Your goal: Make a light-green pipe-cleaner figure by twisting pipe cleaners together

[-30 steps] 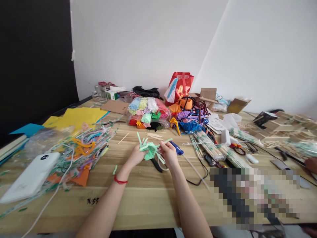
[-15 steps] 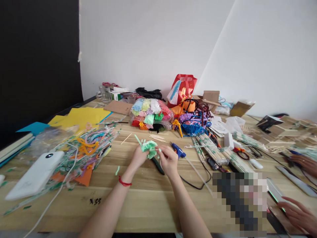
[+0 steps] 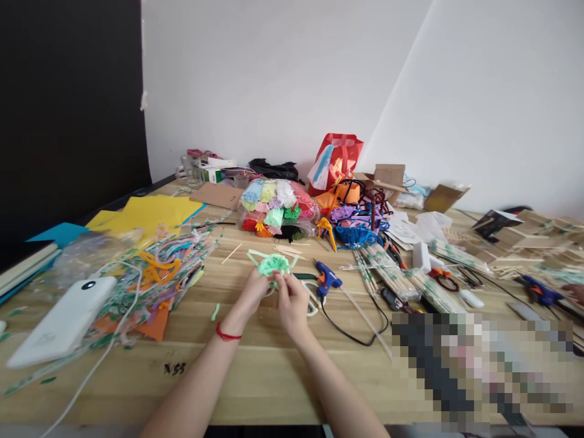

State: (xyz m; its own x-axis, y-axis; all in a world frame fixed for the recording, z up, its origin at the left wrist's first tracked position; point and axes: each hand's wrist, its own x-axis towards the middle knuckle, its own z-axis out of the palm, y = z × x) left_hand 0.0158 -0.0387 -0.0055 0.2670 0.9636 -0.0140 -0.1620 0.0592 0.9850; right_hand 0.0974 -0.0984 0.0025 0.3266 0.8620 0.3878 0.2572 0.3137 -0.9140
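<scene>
Both my hands meet over the middle of the wooden table (image 3: 255,377). My left hand (image 3: 253,291), a red string at its wrist, and my right hand (image 3: 290,301) are closed together on a light green pipe-cleaner bundle (image 3: 272,264) that is curled into a round shape with loose ends sticking out to the left. Just right of my right hand lie scissors (image 3: 306,291) and a blue glue gun (image 3: 327,277) with its black cord (image 3: 351,333).
A heap of coloured pipe cleaners (image 3: 162,277), a white device (image 3: 64,321) and yellow paper (image 3: 150,213) lie left. A bag of coloured pieces (image 3: 276,210), a red bag (image 3: 336,159) and bamboo skewers (image 3: 387,271) stand behind and right. Another person's hand (image 3: 575,293) shows at the far right.
My hands have drawn closer together on the green bundle, which is now curled rounder with fewer ends sticking up. The other person's hands at the right have pulled back.
</scene>
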